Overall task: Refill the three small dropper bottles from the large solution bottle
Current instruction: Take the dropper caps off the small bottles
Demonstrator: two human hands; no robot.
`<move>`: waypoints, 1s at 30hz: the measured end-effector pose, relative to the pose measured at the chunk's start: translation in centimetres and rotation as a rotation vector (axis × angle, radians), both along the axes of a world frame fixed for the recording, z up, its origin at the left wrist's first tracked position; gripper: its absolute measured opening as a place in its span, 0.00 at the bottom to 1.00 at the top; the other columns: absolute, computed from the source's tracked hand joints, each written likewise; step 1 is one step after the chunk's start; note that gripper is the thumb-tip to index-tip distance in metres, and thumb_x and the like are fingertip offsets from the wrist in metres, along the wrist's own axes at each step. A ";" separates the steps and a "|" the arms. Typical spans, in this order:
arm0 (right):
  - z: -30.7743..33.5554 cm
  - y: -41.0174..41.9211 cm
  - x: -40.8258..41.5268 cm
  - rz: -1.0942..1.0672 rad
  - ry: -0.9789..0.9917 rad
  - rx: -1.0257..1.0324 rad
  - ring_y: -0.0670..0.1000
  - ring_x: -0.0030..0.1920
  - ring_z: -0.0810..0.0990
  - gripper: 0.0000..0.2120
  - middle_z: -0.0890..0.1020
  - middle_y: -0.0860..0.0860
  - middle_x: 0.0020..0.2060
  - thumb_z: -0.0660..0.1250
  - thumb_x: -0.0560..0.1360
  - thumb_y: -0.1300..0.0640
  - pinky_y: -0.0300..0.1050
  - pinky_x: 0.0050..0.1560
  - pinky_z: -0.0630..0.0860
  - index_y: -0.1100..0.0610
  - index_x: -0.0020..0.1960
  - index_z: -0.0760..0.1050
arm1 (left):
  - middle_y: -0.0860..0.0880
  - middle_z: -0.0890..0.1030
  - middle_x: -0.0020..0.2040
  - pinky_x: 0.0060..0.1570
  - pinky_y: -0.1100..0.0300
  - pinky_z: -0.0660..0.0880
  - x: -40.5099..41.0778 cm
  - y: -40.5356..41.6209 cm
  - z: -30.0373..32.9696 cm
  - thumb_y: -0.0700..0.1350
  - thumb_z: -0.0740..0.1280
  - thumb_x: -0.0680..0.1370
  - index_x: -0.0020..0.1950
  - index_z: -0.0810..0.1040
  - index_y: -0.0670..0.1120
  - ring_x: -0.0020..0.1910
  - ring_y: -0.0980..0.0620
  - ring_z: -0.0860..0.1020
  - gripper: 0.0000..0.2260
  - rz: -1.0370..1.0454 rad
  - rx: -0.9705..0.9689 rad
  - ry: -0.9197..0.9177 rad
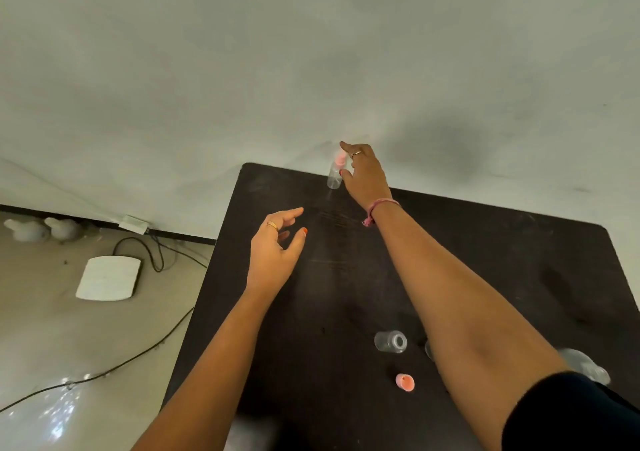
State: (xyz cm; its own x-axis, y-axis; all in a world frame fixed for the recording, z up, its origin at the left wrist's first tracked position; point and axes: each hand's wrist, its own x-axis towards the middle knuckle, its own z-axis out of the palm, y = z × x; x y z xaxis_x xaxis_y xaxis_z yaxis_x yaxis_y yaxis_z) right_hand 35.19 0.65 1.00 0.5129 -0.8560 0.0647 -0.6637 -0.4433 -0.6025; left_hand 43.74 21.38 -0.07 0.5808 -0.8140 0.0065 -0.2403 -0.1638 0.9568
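A small clear dropper bottle with a pink cap (334, 173) stands upright at the far edge of the dark table (485, 260). My right hand (363, 173) reaches out beside it with fingers spread, and the thumb tip is at the bottle's side. My left hand (277, 246) hovers over the table's left part, fingers loosely apart, holding nothing. Close to me stands an uncapped small clear bottle (390, 341), with a loose pink cap (405, 382) in front of it. My right forearm mostly hides another clear bottle (429, 349). A larger clear bottle (585, 367) shows behind my right elbow.
A blurred pale object (249, 433) sits at the table's near edge. Left of the table, the floor holds a white flat pad (109, 277), black cables (152, 253) and two white figures (41, 230) by the wall. The wall rises just behind the table.
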 end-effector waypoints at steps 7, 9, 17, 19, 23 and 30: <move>-1.2 -0.6 0.8 0.044 0.166 -0.088 0.56 0.59 0.76 0.19 0.73 0.55 0.63 0.64 0.76 0.66 0.47 0.64 0.71 0.59 0.66 0.72 | 0.53 0.77 0.57 0.55 0.70 0.72 0.7 0.5 -1.2 0.40 0.69 0.76 0.61 0.75 0.54 0.56 0.59 0.76 0.15 0.048 0.062 0.008; -1.4 -0.3 0.7 0.013 0.196 -0.115 0.55 0.55 0.78 0.14 0.75 0.55 0.59 0.64 0.76 0.66 0.45 0.60 0.73 0.60 0.61 0.75 | 0.52 0.78 0.57 0.56 0.69 0.72 0.7 0.7 -1.3 0.40 0.69 0.76 0.61 0.75 0.52 0.56 0.58 0.76 0.15 0.050 0.071 0.011; 0.7 1.6 -2.1 -0.057 0.101 0.003 0.51 0.51 0.79 0.10 0.81 0.55 0.52 0.69 0.75 0.60 0.36 0.52 0.70 0.59 0.56 0.79 | 0.52 0.77 0.61 0.60 0.65 0.72 -0.5 1.1 -0.8 0.41 0.69 0.76 0.63 0.74 0.54 0.60 0.57 0.76 0.17 0.048 0.108 0.036; 2.5 2.6 -3.1 -0.050 0.040 0.069 0.49 0.50 0.79 0.11 0.82 0.53 0.51 0.71 0.73 0.58 0.35 0.53 0.72 0.59 0.55 0.80 | 0.52 0.77 0.63 0.60 0.67 0.70 -0.8 1.1 -0.3 0.41 0.69 0.76 0.66 0.73 0.52 0.62 0.55 0.75 0.19 0.034 0.111 0.037; 7.1 5.0 -5.3 -0.012 -0.046 0.223 0.45 0.46 0.79 0.15 0.80 0.47 0.48 0.73 0.71 0.55 0.29 0.47 0.72 0.56 0.57 0.80 | 0.52 0.72 0.69 0.65 0.63 0.68 -1.6 1.0 1.7 0.45 0.71 0.75 0.72 0.67 0.52 0.68 0.54 0.70 0.26 -0.044 0.121 0.009; 13.3 9.3 -9.3 0.145 -0.174 0.508 0.49 0.46 0.84 0.10 0.83 0.51 0.47 0.71 0.74 0.59 0.39 0.48 0.80 0.58 0.54 0.80 | 0.51 0.71 0.68 0.62 0.60 0.72 -4.2 1.7 5.5 0.50 0.71 0.74 0.73 0.65 0.51 0.64 0.56 0.71 0.29 -0.151 0.079 -0.160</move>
State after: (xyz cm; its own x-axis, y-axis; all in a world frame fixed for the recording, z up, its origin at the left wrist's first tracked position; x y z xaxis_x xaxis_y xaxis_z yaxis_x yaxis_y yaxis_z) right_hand 25.85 9.90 14.29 0.6465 -0.7231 -0.2430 -0.4890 -0.1483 -0.8596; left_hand 39.50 23.12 5.42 0.4495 -0.8930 0.0216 -0.4153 -0.1875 0.8902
